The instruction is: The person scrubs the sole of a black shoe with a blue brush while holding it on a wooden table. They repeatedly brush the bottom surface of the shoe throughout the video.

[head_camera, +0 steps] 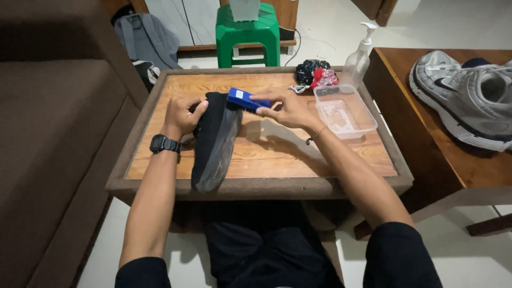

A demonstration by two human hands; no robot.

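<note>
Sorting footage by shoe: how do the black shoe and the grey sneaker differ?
The black shoe is plain black, the grey sneaker grey and white. The black shoe is held on its side on the low table; the grey sneaker lies untouched on the side table.

A small white label [239, 94] sits on the blue block at mid-table; a clear pump bottle [358, 57] stands far right.

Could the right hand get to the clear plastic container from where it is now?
Probably yes: the right hand, holding a blue brush, is just beside the clear container, with only bare tabletop between.
</note>
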